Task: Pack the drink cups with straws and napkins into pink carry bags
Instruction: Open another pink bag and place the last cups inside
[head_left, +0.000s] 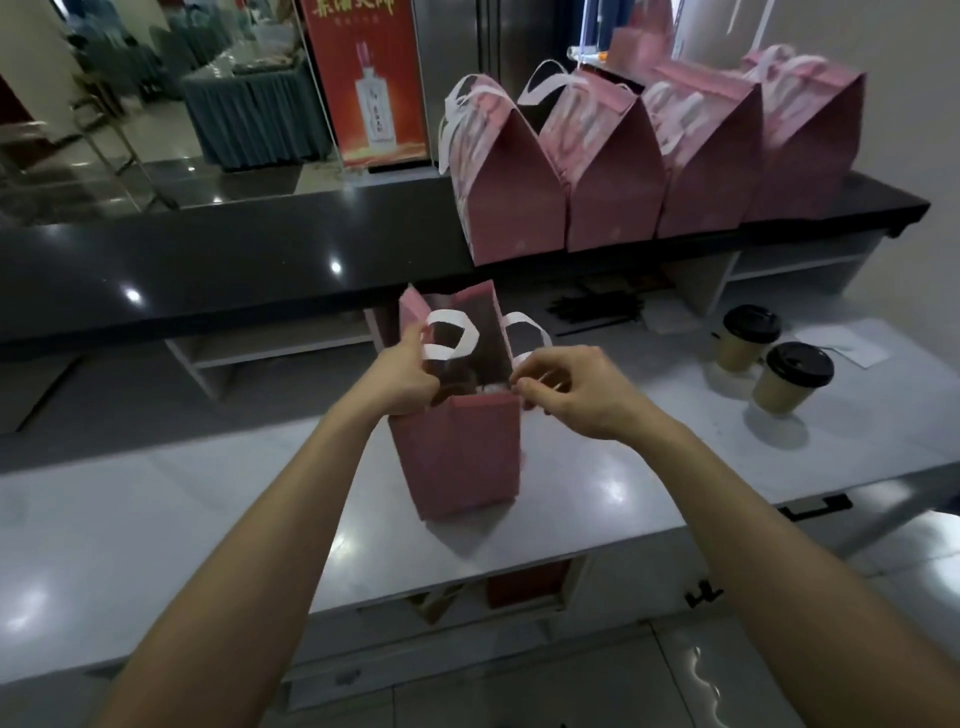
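While the open pink bag (460, 447) stands upright on the white counter (182, 519), both hands work at its mouth in the head view. The left hand (402, 376) pinches the left rim, probably to hold the mouth wide and steady the bag. The right hand (571, 387) curls its fingers around the white handle (524, 332) at the right rim. Something dark and something white sit inside, perhaps a cup lid and napkin, though blur hides detail. Two lidded cups (769, 358) wait near the bag to the right. Four closed pink bags (649, 150) line the black ledge (208, 270) behind, apparently finished.
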